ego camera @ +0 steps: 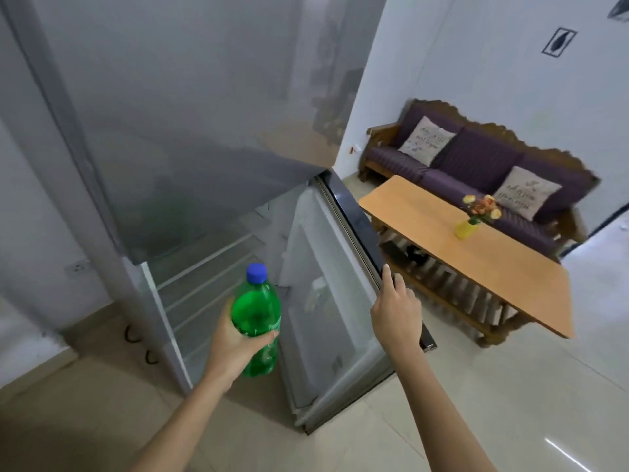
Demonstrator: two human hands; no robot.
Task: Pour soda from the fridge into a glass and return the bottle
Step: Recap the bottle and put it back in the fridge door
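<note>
A green soda bottle (258,311) with a blue cap stands upright in my left hand (235,342), which grips its middle in front of the open lower fridge compartment (204,284). White shelves inside the compartment look bare. My right hand (396,308) holds the outer edge of the open fridge door (326,294), fingers wrapped over its dark rim. The grey upper fridge door (177,107) above is closed. No glass is in view.
A wooden coffee table (476,260) with a yellow vase of flowers (471,219) stands to the right of the door. Behind it is a purple sofa (483,168) with two cushions. The floor is pale tile.
</note>
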